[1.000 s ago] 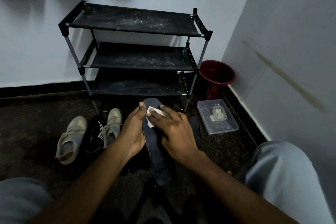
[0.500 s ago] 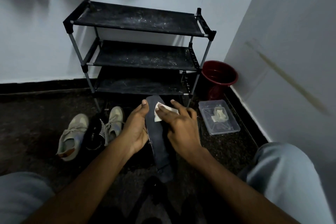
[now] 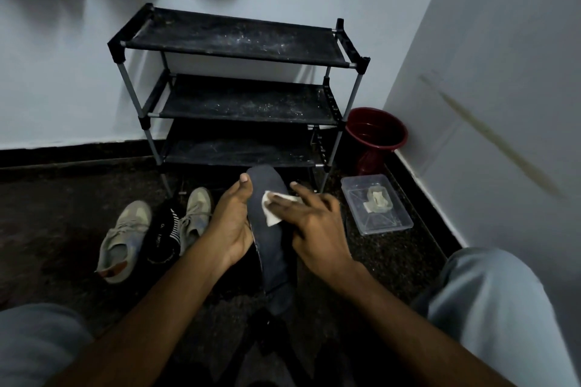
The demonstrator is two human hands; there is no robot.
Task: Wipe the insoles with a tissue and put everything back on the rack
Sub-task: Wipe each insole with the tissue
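A long dark insole [image 3: 274, 258] is held lengthwise in front of me, toe end pointing at the rack. My left hand [image 3: 232, 223] grips its left edge, thumb up along the side. My right hand [image 3: 314, 223] presses a white tissue [image 3: 273, 207] flat onto the insole's upper half with straight fingers. The black three-shelf rack [image 3: 239, 41] stands against the wall with bare, dusty shelves. Two beige sneakers [image 3: 124, 237] lie on the floor to the left, with a black item [image 3: 163, 239] between them.
A clear plastic box [image 3: 375, 203] holding crumpled tissue sits on the floor right of the rack. Behind it stands a dark red bucket [image 3: 375, 135] in the corner. My knees in grey trousers frame the bottom left and right. The white wall closes the right side.
The right hand and tissue have slid a little back down the insole from its toe end. The left hand keeps the same hold. The view has tilted slightly down.
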